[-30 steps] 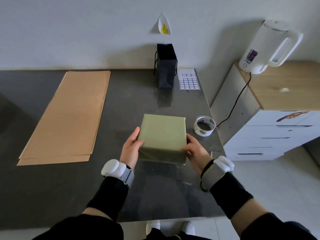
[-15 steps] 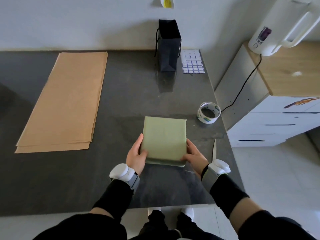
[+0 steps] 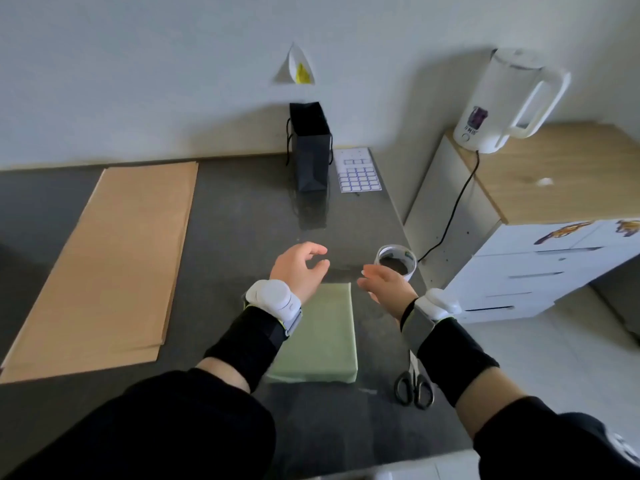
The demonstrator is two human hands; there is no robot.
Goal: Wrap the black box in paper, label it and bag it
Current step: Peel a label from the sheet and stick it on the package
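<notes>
The green-wrapped box (image 3: 325,337) lies flat, long axis 12-to-6, its 9 o'clock edge hidden under the left sleeve (image 3: 252,341). The left hand (image 3: 299,271) and right hand (image 3: 386,284) hover, fingers loosely spread, holding nothing.

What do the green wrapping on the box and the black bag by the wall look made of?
Green wrapping on the flat box: matte paper by its look, dull with crisp folded edges. Tall black bag: probably stiff matte paper or card, since it stands upright; thin cord handles.
</notes>
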